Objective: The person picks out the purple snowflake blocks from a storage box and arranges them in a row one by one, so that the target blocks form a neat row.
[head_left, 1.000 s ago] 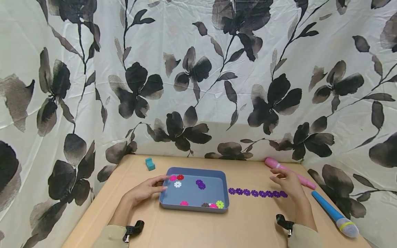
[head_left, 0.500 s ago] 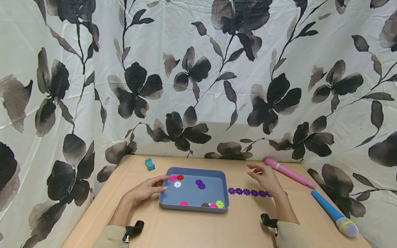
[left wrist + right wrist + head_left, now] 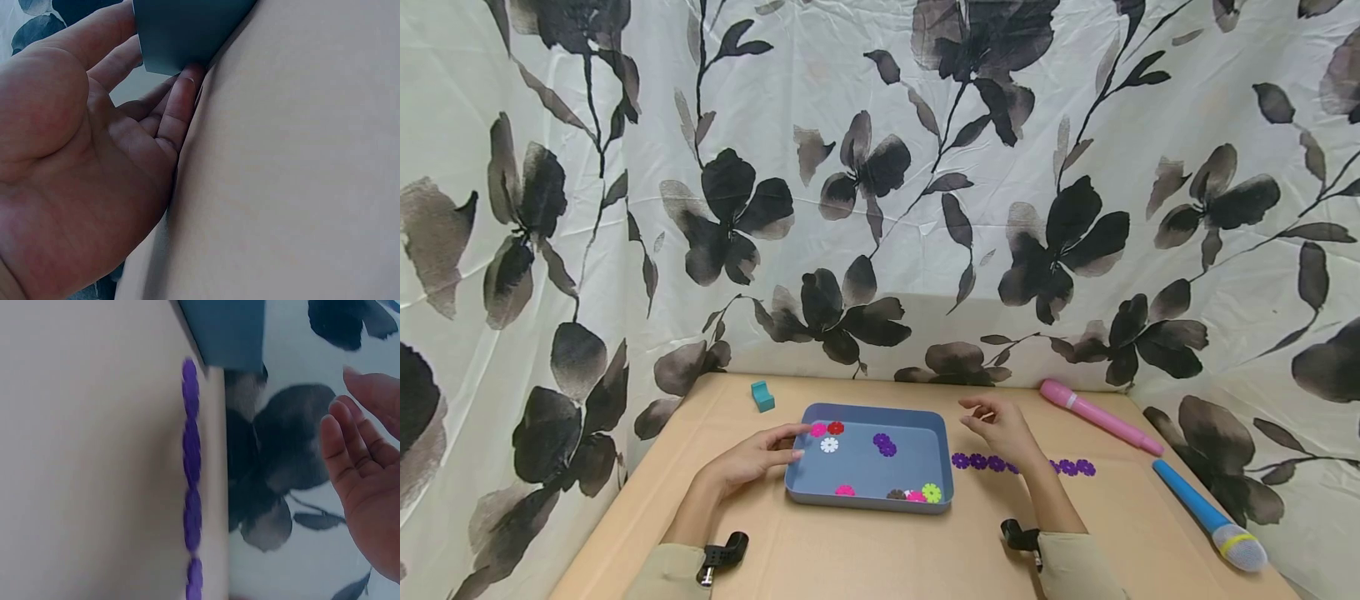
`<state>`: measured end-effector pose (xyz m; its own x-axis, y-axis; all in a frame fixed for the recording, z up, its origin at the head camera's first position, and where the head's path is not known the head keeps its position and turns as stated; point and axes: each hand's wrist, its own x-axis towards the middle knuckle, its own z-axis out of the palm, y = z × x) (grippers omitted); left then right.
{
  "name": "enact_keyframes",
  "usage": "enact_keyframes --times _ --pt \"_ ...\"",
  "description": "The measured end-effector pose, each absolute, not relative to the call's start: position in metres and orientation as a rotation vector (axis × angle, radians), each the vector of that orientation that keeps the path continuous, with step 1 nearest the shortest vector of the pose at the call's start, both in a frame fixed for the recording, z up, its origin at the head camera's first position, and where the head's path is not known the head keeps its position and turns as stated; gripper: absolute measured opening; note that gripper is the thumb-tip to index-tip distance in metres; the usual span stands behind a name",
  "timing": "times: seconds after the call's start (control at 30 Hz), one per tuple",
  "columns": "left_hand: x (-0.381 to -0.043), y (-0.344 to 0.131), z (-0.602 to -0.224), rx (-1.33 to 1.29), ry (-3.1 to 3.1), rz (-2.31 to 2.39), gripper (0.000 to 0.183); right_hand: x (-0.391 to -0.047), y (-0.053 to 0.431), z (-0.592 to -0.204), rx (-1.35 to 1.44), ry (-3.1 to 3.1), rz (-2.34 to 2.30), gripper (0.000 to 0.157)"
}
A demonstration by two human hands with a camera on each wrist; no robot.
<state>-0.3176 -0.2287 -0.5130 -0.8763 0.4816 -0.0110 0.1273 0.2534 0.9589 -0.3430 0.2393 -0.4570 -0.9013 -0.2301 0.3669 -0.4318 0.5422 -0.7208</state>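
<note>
In the head view my left hand [image 3: 745, 461] holds the left side of a blue-grey tray [image 3: 868, 503], thumb and forefinger over its rim. The left wrist view shows other fingertips [image 3: 181, 103] at the tray's lower edge. Inside the tray lie purple flower-shaped pieces [image 3: 884, 445], a white one [image 3: 829, 446], a red one [image 3: 835, 428] and several others. My right hand [image 3: 1000, 429] hovers right of the tray, fingers loosely bent and holding nothing. Below it a row of linked purple flower-shaped pieces [image 3: 977, 461] lies on the table, partly hidden by the forearm.
A small teal block [image 3: 763, 397] stands behind the tray to the left. A pink toy microphone [image 3: 1102, 417] and a blue one [image 3: 1206, 517] lie on the right of the table [image 3: 865, 558]. Flower-printed cloth [image 3: 880, 208] hangs behind.
My right hand has moved left from the far end of the purple row toward the tray, uncovering the row's right end. My left hand and the tray stay where they were.
</note>
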Motion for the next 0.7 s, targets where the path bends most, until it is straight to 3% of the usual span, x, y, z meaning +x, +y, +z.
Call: enact_keyframes --times 0.7 --pt "-0.319 -0.229 -0.514 0.557 2.230 1.662 0.063 -0.348 0.168 -0.465 0.652 -2.508 1.400 0.025"
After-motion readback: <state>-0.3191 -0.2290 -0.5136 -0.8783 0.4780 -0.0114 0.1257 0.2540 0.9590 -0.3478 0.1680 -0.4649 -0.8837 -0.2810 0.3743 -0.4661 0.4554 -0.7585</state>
